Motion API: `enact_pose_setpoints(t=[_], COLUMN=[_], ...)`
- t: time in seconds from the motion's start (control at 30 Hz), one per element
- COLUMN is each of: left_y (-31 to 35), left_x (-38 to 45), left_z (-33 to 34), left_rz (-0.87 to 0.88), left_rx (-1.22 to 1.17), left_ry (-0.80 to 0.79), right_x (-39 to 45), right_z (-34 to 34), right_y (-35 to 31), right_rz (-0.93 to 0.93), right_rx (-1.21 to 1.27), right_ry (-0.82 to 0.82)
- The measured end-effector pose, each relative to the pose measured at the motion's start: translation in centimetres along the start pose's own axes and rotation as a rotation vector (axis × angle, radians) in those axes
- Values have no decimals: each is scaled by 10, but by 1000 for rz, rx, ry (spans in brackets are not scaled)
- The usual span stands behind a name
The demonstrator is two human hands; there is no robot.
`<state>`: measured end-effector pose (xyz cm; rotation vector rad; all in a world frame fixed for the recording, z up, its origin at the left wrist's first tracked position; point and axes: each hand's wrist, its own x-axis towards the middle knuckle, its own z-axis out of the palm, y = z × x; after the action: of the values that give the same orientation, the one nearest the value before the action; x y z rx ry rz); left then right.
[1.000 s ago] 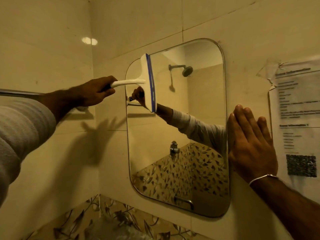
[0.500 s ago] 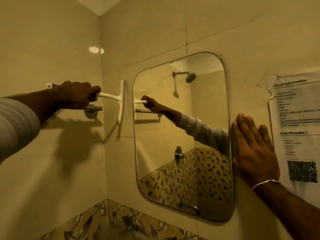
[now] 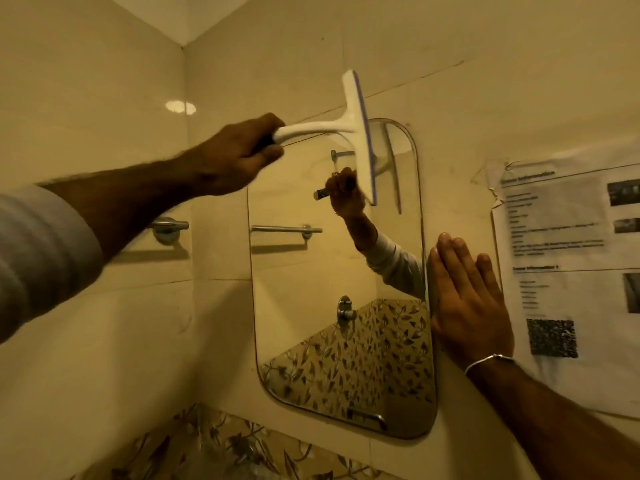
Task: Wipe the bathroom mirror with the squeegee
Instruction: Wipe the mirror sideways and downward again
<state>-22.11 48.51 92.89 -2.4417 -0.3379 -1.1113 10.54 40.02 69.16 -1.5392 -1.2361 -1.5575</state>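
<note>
A rounded rectangular mirror (image 3: 311, 341) hangs on the cream tiled wall. My left hand (image 3: 235, 157) grips the handle of a white squeegee (image 3: 356, 133) with a blue rubber edge. Its blade stands nearly upright over the mirror's top edge, the upper half above the glass and the lower half over the upper right part. My right hand (image 3: 464, 299) lies flat and open on the wall, touching the mirror's right edge at mid height. The mirror reflects my arm, the squeegee and a shower tap.
A chrome towel bar (image 3: 169, 226) is fixed to the left wall beside the corner. A printed paper notice (image 3: 571, 271) is taped to the wall right of my right hand. Leaf-patterned tiles (image 3: 214, 445) run along the bottom below the mirror.
My left hand swung the squeegee from the wall left of the mirror up and right onto the mirror's top edge. The right hand stayed flat on the wall.
</note>
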Motion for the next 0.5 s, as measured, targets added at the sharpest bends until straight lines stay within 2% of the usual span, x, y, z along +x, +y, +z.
enact_pose_setpoints(t=[0.23,0.5], left_y=[9,-37], left_x=[14,-13], left_z=[54,64], left_rz=[48,-58], left_rx=[-11,17], left_ry=[-100,-147], right_x=[0,0], right_z=[0,0], right_y=[-1,-3], right_rz=[-1,15], right_rx=[28,37], right_ry=[31,24])
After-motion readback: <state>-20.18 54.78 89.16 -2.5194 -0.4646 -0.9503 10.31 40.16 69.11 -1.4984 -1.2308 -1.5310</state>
